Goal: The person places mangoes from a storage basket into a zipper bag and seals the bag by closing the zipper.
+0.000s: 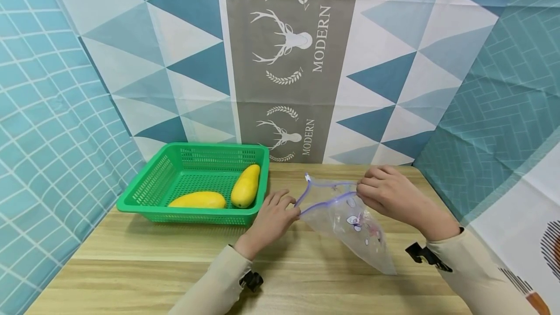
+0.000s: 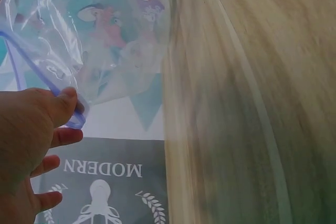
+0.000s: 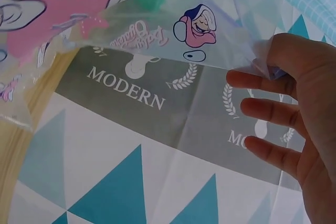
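Note:
A clear zip bag (image 1: pixel 350 227) with cartoon prints and a purple zip edge hangs between my two hands, its mouth spread apart. My left hand (image 1: pixel 274 215) pinches one corner of the mouth between thumb and index finger, the other fingers spread. The opposite corner is pinched by my right hand (image 1: pixel 391 193). In the left wrist view the purple zip strip (image 2: pixel 39 69) runs into the left fingertips. Close beside my left hand stands a green plastic basket (image 1: pixel 192 212) holding two yellow, squash-like vegetables, one upright (image 1: pixel 246 186) at its right side and one lying (image 1: pixel 199 200) near the front.
A wooden table (image 1: pixel 175 266) carries the basket and lies below the bag. Patterned cloth (image 1: pixel 284 125) with deer heads and triangles rises along the table's back edge, and blue tiled cloth (image 1: pixel 57 125) hangs on the left.

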The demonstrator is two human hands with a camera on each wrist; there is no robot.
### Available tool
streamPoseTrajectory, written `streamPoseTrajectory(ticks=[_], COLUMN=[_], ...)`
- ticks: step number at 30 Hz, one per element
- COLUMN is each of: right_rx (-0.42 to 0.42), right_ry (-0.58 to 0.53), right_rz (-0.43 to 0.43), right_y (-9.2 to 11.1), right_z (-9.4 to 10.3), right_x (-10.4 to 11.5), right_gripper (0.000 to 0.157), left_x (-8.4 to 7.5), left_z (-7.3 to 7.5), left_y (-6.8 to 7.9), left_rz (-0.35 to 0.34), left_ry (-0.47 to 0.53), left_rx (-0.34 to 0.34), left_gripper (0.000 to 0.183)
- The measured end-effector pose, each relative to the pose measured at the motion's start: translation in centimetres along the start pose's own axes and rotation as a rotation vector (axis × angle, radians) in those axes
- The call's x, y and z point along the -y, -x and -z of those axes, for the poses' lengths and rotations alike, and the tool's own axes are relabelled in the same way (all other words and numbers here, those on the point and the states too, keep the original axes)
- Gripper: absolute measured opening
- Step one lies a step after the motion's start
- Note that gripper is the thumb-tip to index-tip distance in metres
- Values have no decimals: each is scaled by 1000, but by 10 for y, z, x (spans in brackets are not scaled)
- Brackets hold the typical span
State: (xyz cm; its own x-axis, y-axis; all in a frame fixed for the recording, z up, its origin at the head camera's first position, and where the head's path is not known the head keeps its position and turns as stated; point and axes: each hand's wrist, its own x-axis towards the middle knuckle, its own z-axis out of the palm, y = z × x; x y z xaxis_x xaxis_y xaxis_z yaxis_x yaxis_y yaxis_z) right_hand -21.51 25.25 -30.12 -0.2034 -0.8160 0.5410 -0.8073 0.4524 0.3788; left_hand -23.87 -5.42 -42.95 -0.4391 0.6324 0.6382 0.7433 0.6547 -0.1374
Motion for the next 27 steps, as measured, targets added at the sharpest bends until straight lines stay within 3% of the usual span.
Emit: streamPoseTrajectory(ticks=[12, 23, 27], right_rx=[-49, -41, -42], right_ry=[-56, -59, -61], right_rz=[41, 31, 26], right_y=[-2, 0, 1], right_z=[-3, -6, -6], right_x=[1, 0, 1], right_gripper=[39, 41, 41], left_x=[-5, -6, -7], left_z=[1, 8, 13], left_y=[-2, -5, -7], left_rz=[-2, 23, 18], left_ry=[31, 38, 40], left_rx=[11, 80, 59], left_gripper=[15, 23, 31])
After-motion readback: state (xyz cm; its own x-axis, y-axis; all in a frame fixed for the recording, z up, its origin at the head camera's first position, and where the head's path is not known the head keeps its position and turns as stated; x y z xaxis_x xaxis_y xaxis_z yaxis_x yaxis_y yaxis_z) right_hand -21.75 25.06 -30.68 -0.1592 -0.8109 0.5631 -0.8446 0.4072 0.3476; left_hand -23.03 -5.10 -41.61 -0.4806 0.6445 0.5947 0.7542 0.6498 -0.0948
